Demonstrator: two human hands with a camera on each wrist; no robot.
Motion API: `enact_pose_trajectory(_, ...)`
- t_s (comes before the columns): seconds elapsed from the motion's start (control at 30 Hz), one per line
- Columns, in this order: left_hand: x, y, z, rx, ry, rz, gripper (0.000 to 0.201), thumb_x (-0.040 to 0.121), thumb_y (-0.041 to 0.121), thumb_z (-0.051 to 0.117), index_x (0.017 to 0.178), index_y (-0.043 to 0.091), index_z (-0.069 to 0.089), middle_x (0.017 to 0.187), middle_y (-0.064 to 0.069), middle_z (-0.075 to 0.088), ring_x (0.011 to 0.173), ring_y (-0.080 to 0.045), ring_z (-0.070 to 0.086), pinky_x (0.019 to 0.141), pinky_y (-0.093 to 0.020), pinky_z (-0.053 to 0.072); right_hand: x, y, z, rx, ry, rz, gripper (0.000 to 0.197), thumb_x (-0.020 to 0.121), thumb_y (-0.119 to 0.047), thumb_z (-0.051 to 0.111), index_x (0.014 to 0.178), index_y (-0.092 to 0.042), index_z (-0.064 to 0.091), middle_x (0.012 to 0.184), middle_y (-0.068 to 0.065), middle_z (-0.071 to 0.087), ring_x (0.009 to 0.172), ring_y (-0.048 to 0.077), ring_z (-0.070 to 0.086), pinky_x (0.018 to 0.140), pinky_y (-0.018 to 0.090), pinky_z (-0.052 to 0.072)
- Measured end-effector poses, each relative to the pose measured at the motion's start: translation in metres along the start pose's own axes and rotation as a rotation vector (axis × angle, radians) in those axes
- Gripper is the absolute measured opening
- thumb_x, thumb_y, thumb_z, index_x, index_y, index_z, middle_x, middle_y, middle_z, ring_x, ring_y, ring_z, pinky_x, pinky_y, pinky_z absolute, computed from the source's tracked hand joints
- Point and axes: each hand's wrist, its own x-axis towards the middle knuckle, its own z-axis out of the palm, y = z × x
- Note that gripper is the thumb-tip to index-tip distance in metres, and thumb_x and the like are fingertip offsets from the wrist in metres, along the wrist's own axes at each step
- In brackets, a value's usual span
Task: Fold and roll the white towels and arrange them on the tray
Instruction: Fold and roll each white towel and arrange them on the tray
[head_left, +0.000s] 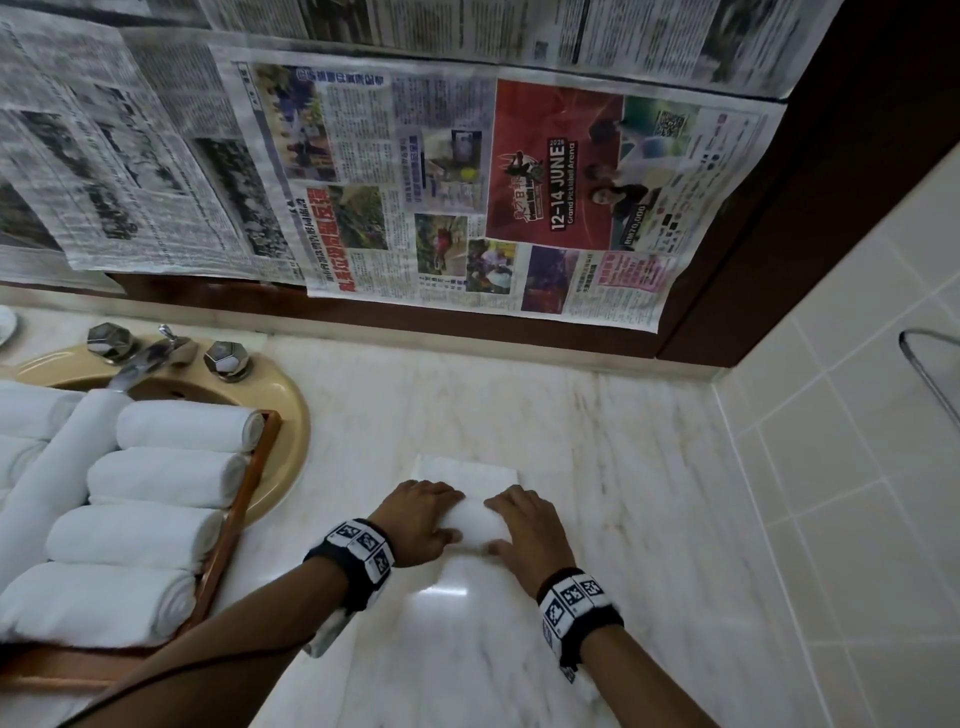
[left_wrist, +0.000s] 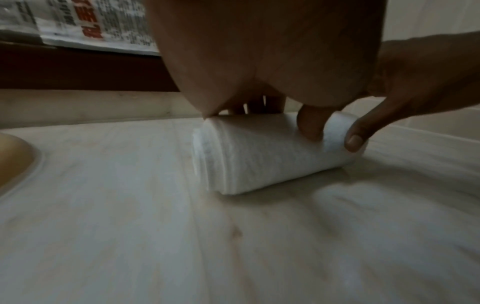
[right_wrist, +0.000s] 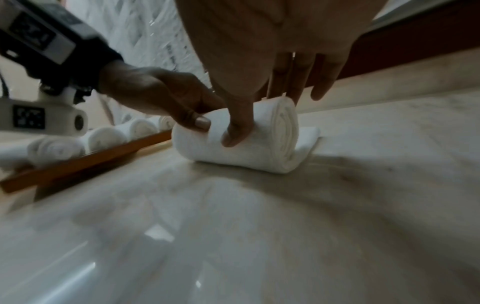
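The half-rolled white terry towel (head_left: 477, 525) is gripped at either end by the left hand (head_left: 415, 522) and right hand (head_left: 524, 530), thumbs behind, fingers curled over, so the roll is kept tight.

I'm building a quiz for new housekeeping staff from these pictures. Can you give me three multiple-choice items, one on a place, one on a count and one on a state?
1. Where does the wooden tray sit?
A. On the tiled wall
B. Over the sink, left of the hands
C. Right of the hands

2. How many rolled towels lie in the row along the tray's right side?
A. Two
B. Four
C. Seven

3. What state is the towel under the hands in?
A. Partly rolled
B. Spread out flat
C. Hanging from a rail

Answers:
1 B, the tray rests across the beige sink at the left of the head view.
2 B, four rolls are stacked front to back there.
3 A, the left hand and right hand hold a roll, with a flat tail still on the marble counter.
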Motion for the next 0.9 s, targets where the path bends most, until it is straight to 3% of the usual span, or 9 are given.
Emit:
enact_pose_trajectory(0.13,0.008,-0.007,-0.005,0.082,0.08,0.011,0.061,0.087,0.064,0.046,0.135,0.027,0.054,0.133,0.006,0.058,0.128,-0.019,0.046,0.111,-0.043,0.032,0.017,0.008,-0.009,0.094,-0.076,0.053,0.054,0.088,-0.041,0.066,0.137,-0.022,0.052,0.131,-0.005,0.052,0.119,0.017,0.049,0.103,0.029,0.032)
enact_pose_trajectory(0.23,0.008,-0.006,-0.002,0.106,0.231,0.024,0.052,0.09,0.062,0.047,0.127,0.028,0.058,0.127,0.007,0.06,0.121,-0.02,0.052,0.103,-0.043,0.039,0.035,0.012,-0.019,0.137,-0.181,0.103,0.054,0.091,-0.04,0.063,0.14,-0.022,0.049,0.139,-0.002,0.049,0.128,0.019,0.045,0.108,0.032,0.032)
enact_pose_trajectory(0.3,0.008,-0.003,0.001,0.121,0.237,-0.003,0.051,0.09,0.063,0.046,0.126,0.029,0.057,0.125,0.008,0.061,0.118,-0.019,0.054,0.099,-0.045,0.04,0.045,0.015,-0.023,0.157,-0.246,0.131,0.053,0.093,-0.04,0.061,0.141,-0.022,0.048,0.14,-0.002,0.049,0.13,0.019,0.044,0.108,0.032,0.032)
enact_pose_trajectory(0.43,0.014,-0.003,0.003,0.006,0.119,-0.116,0.059,0.088,0.062,0.046,0.135,0.028,0.054,0.133,0.008,0.059,0.124,-0.016,0.051,0.103,-0.045,0.034,0.053,0.02,-0.027,0.178,-0.302,0.149,0.054,0.091,-0.044,0.062,0.139,-0.021,0.05,0.139,-0.002,0.052,0.129,0.019,0.046,0.107,0.032,0.035)
enact_pose_trajectory(0.57,0.03,-0.008,-0.011,-0.032,-0.009,-0.142,0.051,0.092,0.063,0.04,0.132,0.035,0.052,0.128,0.015,0.06,0.119,-0.015,0.053,0.095,-0.038,0.037,0.046,0.027,-0.027,0.288,-0.112,0.215,0.052,0.076,-0.041,0.078,0.12,-0.027,0.056,0.12,-0.012,0.055,0.109,0.012,0.055,0.089,0.026,0.043)
enact_pose_trajectory(0.63,0.042,-0.01,-0.022,-0.046,-0.1,-0.18,0.046,0.095,0.061,0.042,0.131,0.037,0.053,0.127,0.014,0.06,0.119,-0.017,0.052,0.095,-0.041,0.039,0.04,0.029,-0.027,0.261,-0.057,0.216,0.052,0.07,-0.04,0.082,0.113,-0.03,0.055,0.114,-0.016,0.052,0.102,0.009,0.054,0.083,0.024,0.043)
enact_pose_trajectory(0.77,0.066,-0.015,-0.038,-0.071,-0.269,-0.266,0.05,0.091,0.067,0.044,0.135,0.042,0.051,0.142,0.009,0.048,0.134,-0.019,0.041,0.104,-0.047,0.036,0.04,0.033,-0.027,0.175,-0.059,0.199,0.054,0.074,-0.039,0.079,0.122,-0.029,0.056,0.121,-0.016,0.054,0.11,0.011,0.051,0.09,0.025,0.04)
enact_pose_trajectory(0.83,0.072,-0.018,-0.042,-0.077,-0.35,-0.313,0.061,0.088,0.071,0.045,0.143,0.043,0.042,0.157,0.009,0.03,0.144,-0.018,0.03,0.113,-0.048,0.028,0.043,0.033,-0.03,0.184,-0.088,0.227,0.054,0.075,-0.039,0.078,0.124,-0.027,0.057,0.12,-0.013,0.056,0.111,0.012,0.051,0.092,0.026,0.041)
enact_pose_trajectory(0.9,0.074,-0.02,-0.043,-0.1,-0.402,-0.338,0.075,0.087,0.073,0.048,0.15,0.037,0.031,0.16,0.007,0.026,0.145,-0.018,0.028,0.117,-0.045,0.024,0.047,0.033,-0.033,0.207,-0.118,0.256,0.056,0.074,-0.037,0.081,0.124,-0.026,0.059,0.117,-0.011,0.058,0.111,0.013,0.052,0.09,0.025,0.041)
